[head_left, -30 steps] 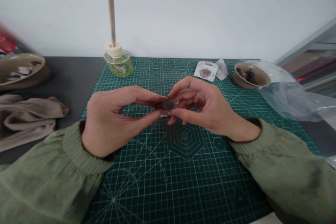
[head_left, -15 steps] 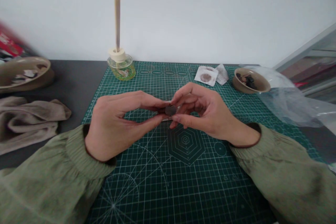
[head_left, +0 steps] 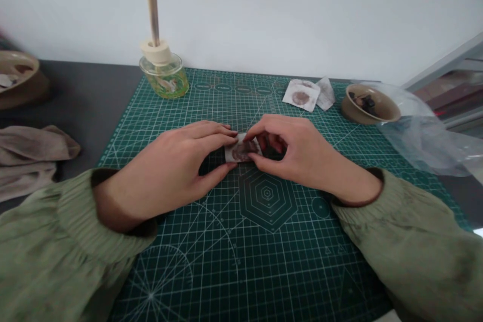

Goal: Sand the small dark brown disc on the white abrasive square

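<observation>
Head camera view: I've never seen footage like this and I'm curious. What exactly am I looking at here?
No machine here: one camera worn on a person's head looks forward and down at their own two bare hands. The left hand and right hand together hold a small white paper with a dark round patch on it, over a green cutting mat. Farther off stand a glass jar with an upright stick, a stained paper square and a small ceramic bowl of dark pieces.

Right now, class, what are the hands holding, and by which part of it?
A small white paper piece with a round brown patch, held by its side edges: the left hand at the left end, the right hand at the right end.
</observation>
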`<state>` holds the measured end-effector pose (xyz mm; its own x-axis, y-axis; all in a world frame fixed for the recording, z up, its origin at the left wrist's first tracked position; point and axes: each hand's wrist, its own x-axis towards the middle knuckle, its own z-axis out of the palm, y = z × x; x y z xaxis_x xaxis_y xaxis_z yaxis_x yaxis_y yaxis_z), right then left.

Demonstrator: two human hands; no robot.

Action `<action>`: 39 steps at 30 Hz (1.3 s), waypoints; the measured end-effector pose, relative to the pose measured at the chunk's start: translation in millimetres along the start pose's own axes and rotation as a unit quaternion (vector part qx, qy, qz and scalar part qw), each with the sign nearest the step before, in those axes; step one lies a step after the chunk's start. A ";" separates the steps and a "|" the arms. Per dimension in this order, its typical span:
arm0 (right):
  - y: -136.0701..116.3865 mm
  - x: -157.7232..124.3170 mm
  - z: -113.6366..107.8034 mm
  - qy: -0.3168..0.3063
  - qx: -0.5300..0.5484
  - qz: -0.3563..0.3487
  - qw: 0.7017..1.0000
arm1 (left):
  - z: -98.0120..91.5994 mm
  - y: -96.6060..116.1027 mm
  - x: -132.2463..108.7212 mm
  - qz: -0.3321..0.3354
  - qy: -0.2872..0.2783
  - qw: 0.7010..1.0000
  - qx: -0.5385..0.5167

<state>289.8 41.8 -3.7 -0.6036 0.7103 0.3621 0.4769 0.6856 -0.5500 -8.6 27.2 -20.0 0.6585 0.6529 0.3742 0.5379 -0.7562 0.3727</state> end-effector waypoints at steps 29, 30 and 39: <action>-0.8 4.0 5.4 -0.024 0.000 0.041 0.999 | 1.9 -3.3 0.3 -0.029 0.017 0.999 -0.020; -1.5 4.3 6.0 -0.024 0.003 0.044 0.999 | 2.0 -3.5 0.7 -0.033 0.018 0.999 -0.021; -3.2 1.7 2.7 -0.041 0.022 0.069 0.996 | 2.8 -5.8 -0.7 -0.043 0.022 0.998 -0.029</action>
<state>285.4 40.3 -3.4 -0.5851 0.7811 0.2181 0.5323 0.5728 -0.6234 -10.7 31.0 -24.8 0.5866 0.7181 0.3745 0.5598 -0.6937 0.4533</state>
